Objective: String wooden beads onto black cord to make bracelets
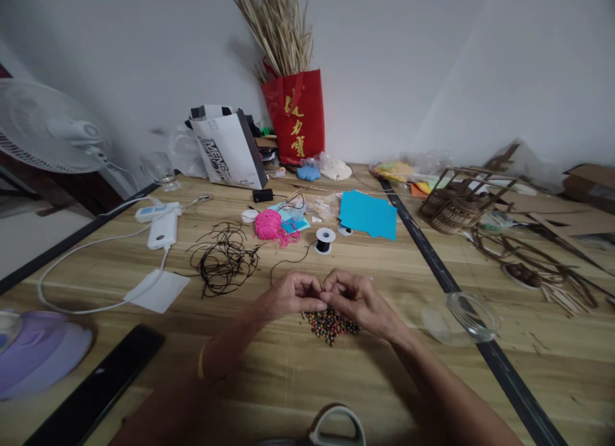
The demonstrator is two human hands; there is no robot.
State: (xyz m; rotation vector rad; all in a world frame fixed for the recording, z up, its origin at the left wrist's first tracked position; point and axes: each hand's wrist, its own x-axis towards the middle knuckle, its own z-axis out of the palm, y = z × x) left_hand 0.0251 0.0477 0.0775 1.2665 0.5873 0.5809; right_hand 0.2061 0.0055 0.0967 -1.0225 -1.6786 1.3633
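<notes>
My left hand (296, 293) and my right hand (356, 301) meet above a small pile of multicoloured beads (331, 327) on the table. Both are closed in a pinch, thumb against fingertips, and the fingertips touch or nearly touch. Whatever lies between them is too small to make out. Just beyond the hands stands a spool of black cord (324, 242). A thin black cord (288, 262) curves from the spool side down towards my left hand; its end is hidden there. To the left lies a loose tangle of dark cord (223, 260).
A pink yarn ball (268, 224) and blue sheets (368, 214) lie behind the spool. Right of my hands is a clear glass dish (473, 316). Scissors' handle (339, 427) shows at the front edge; a black phone (98, 385) lies left. Small woven baskets (456, 206) stand far right.
</notes>
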